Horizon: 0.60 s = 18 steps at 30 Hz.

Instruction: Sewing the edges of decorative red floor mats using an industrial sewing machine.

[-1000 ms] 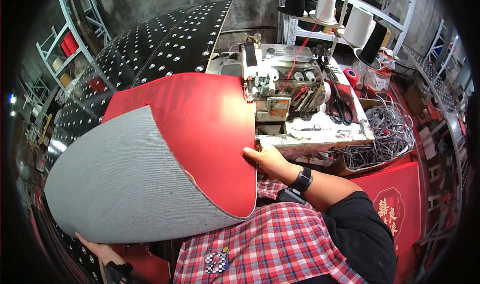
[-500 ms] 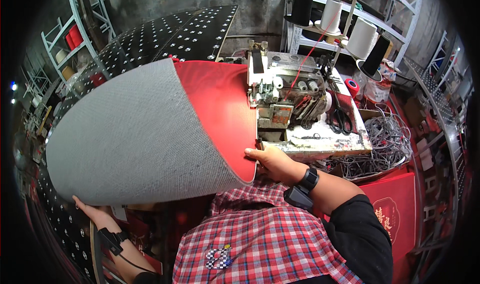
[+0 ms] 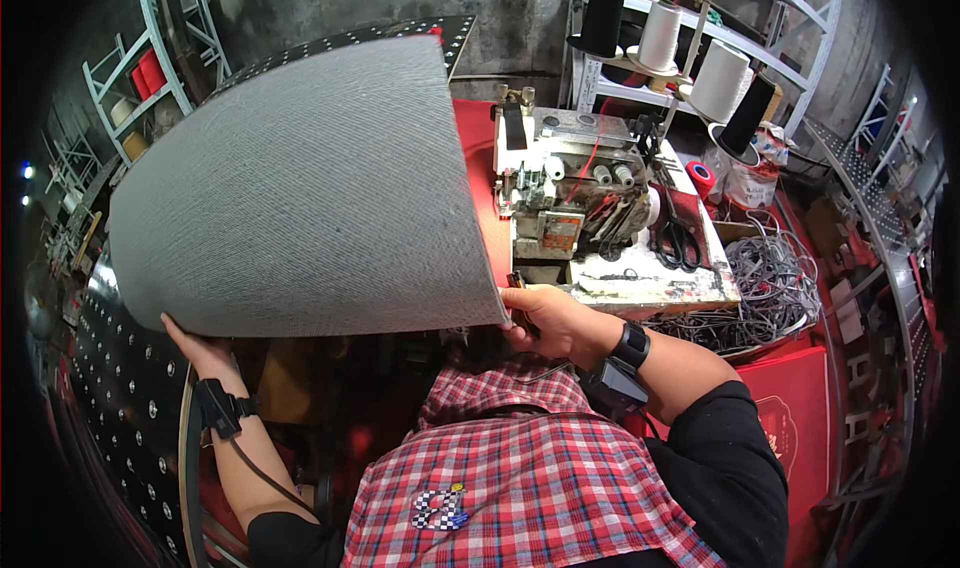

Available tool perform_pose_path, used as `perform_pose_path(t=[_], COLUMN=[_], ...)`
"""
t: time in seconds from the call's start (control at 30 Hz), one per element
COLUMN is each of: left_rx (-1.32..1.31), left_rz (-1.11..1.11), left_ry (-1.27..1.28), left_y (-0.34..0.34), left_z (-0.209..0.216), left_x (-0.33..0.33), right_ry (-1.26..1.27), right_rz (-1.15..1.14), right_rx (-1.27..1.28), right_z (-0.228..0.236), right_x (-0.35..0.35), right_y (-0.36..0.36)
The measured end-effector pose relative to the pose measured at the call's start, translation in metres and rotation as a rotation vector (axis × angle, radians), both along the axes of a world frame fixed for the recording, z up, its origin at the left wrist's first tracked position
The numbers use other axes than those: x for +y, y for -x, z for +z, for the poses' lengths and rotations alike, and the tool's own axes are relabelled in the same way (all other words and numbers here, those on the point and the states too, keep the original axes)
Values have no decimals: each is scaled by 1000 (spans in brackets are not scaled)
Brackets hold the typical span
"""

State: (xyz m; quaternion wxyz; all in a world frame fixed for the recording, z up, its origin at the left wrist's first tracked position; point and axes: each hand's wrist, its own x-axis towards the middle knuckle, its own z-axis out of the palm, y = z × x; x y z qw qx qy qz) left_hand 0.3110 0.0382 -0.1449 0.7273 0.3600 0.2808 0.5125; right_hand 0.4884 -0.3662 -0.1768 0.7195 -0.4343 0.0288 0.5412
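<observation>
A large mat with a grey ribbed backing [image 3: 300, 198] curls over in front of me; a strip of its red face [image 3: 485, 168] shows beside the sewing machine. My left hand [image 3: 205, 356] holds the mat's near left edge from below, thumb at the rim, other fingers mostly hidden. At the near right corner, my right hand [image 3: 555, 320] is closed on the mat's edge. A small dark tool, its kind unclear, shows by the right fingers. Just beyond that hand stands an overlock sewing machine [image 3: 580, 168], its needle area next to the red strip.
Black scissors [image 3: 680, 243] lie on the machine table [image 3: 640, 283], right of the machine. Thread cones [image 3: 660, 36] stand behind it. A box of tangled grey trimmings [image 3: 770, 283] sits at the right. A black studded table [image 3: 125, 398] extends left, partly under the mat.
The mat's grey side has swung up and to the right, covering most of the red face. My left hand has moved up and slightly right with it; the right hand stays near the corner.
</observation>
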Motion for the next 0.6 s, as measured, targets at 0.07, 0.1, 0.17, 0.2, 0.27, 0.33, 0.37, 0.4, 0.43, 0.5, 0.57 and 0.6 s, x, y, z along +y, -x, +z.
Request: perform_pose_path(t=[0.07,0.1,0.17,0.2,0.27,0.33,0.37,0.4,0.43,0.5,0.57,0.6], left_rx=[-22,-36,-29,-56,-99,-3,45,94,143,249,250,185], left_rz=[-97,-141,-200,-281,-397,-367,-345,-323,-301,-246,-297,-314], left_ry=[-6,-21,53,-24,-98,-95,-74,-52,-30,48,22,22], left_y=[-10,-17,-28,-34,-44,-54,-59,-63,-67,-69,-49,-32], left_z=[-6,-10,-16,-21,-27,-28,-27,-24,-19,-4,22,36], left_x=[12,20,37,44,56,63,64,63,60,44,20,4], right_ry=[-22,-15,6,19,8,-98,-111,-6,23,-513,-140,-31], right_rz=[49,60,102,133,201,294,336,318,316,211,131,99], right_rx=[27,36,42,40,3,-60,-49,-65,-67,-161,-199,-205], right_z=[4,7,13,16,19,17,14,8,1,-24,-31,-34], right_x=[-3,-4,-8,-10,-16,-22,-25,-26,-25,4,-5,-8], right_y=[2,4,9,11,17,22,23,23,24,27,22,20])
